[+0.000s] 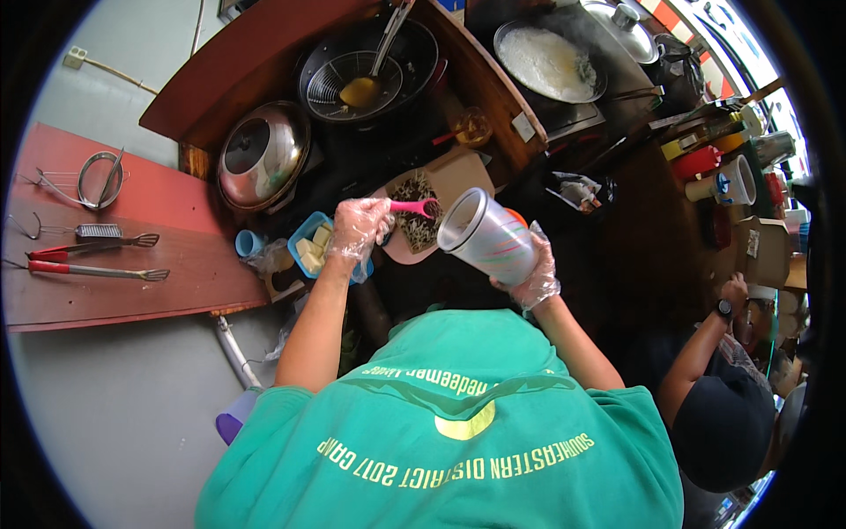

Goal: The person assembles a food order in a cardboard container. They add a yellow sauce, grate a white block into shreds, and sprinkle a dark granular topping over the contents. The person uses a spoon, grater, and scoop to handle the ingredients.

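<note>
My left hand point(361, 229), in a clear plastic glove, is closed around the handle of a pink spoon point(414, 208). The spoon's head is close to the mouth of a tall translucent tumbler point(498, 242) with coloured stripes. My right hand point(536, 280), also gloved, grips this tumbler, which tilts with its mouth to the upper left. What it contains is hidden. Just beyond the spoon lies dark food topped with pale shreds point(412, 187), in an open cardboard box point(460, 174). Beside my left hand stands a blue tub point(366, 267) with pale yellow blocks point(310, 251).
A black wok point(421, 57) holds a wire skimmer point(330, 84). A lidded pan point(257, 159) stands left of it, and a pan of bubbling pale liquid point(548, 63) at far right. Tongs point(97, 271) hang on the left panel. Another person's arm point(701, 353) reaches in at right.
</note>
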Demonstrator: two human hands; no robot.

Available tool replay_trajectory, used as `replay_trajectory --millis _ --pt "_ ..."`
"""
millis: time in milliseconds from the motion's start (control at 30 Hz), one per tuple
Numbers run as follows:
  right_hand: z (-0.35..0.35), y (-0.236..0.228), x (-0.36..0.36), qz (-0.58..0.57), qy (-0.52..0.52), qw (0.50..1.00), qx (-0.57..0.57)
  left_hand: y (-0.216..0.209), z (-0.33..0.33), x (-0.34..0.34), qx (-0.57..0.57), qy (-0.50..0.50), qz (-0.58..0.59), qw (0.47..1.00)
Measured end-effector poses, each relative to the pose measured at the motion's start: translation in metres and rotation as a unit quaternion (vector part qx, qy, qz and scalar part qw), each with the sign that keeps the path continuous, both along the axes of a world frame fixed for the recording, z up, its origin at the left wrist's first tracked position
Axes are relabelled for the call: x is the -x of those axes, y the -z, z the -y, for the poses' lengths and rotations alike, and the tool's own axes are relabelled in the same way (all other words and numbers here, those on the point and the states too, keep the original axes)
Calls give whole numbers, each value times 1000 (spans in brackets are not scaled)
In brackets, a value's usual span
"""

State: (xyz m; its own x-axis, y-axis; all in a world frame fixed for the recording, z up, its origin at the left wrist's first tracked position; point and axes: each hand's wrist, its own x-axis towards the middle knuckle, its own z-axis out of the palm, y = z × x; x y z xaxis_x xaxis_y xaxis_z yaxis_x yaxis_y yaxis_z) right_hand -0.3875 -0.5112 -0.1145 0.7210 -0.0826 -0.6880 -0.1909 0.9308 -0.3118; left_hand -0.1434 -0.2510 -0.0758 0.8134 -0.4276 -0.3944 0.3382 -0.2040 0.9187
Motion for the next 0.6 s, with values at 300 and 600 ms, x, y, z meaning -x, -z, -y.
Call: replay_trajectory --millis 300,600 --pt "4 3 10 -29 62 997 18 90 -26 -1 -158 6 197 968" --pt "2 -4 16 -29 63 997 35 112 -30 8 -203 18 273 940"
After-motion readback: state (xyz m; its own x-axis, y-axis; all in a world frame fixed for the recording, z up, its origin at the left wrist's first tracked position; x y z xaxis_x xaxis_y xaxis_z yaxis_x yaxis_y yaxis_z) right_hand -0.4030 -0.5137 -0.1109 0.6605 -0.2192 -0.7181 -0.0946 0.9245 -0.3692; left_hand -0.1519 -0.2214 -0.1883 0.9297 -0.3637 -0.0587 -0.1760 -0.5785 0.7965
